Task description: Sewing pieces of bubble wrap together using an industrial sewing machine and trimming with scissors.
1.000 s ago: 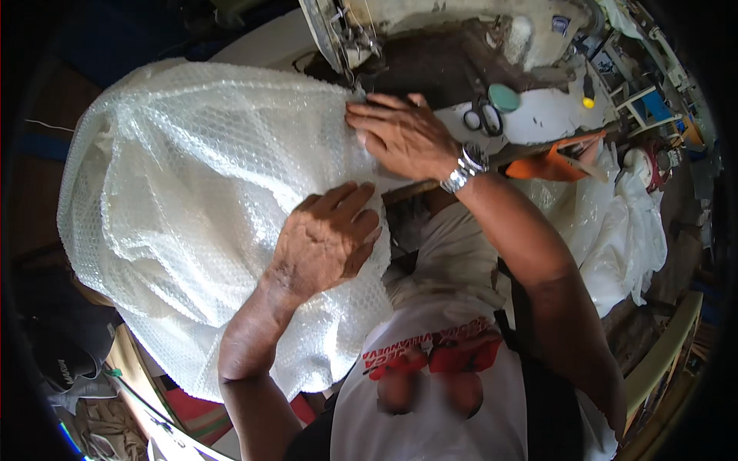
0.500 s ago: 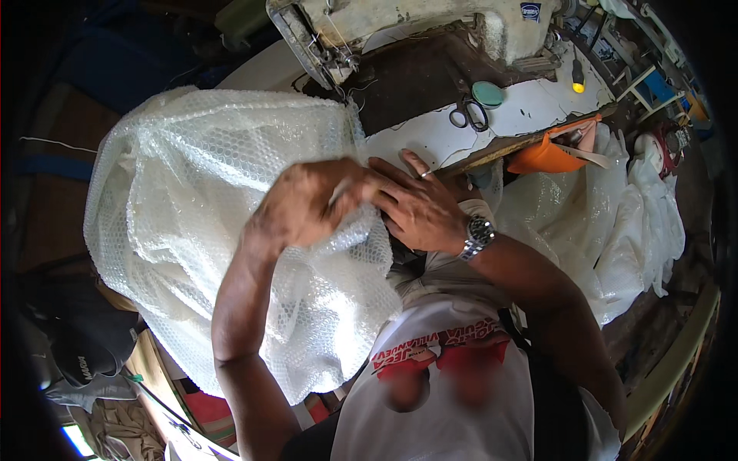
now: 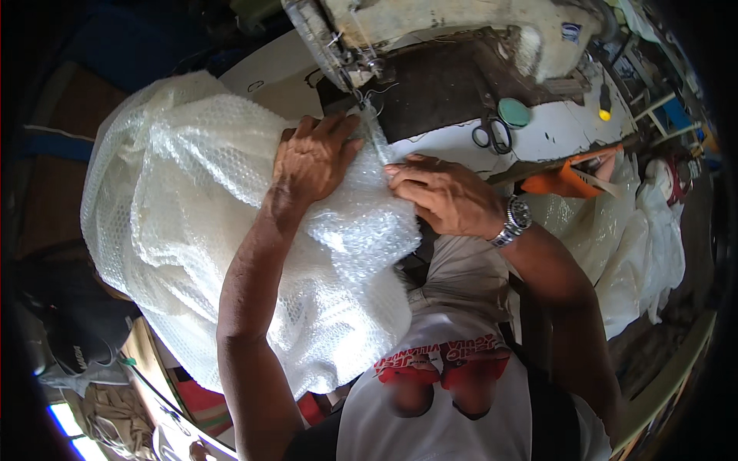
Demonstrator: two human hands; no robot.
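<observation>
Your bubble wrap (image 3: 204,184) lies in a large, loose heap that fills the left of the view, spreading toward your lap, its narrow edge reaching up to the needle end of the sewing machine (image 3: 453,31). Your left hand (image 3: 314,157) rests palm down on it just short of the needle, fingers bent; their tips sink into shadow and folds, so you cannot tell from here whether that grip is pinching the sheet or only pressing it. Your right hand (image 3: 453,198) has its fingers closed on the right-hand edge, nearer to you than the left hand.

The wrap should handle as light and floppy, slick on its shiny face, with bubbles that may pop under a hard squeeze. Take hold along the doubled edge with flat fingertips, well clear of the needle, and support the bulk so that its drape does not drag.

On the white part of the surface (image 3: 553,123), right of the wrap, lie black-handled scissors (image 3: 501,138), a round green disc (image 3: 513,113) and a yellow-tipped screwdriver (image 3: 605,105). An orange pouch (image 3: 560,181) hangs by the near edge.
</observation>
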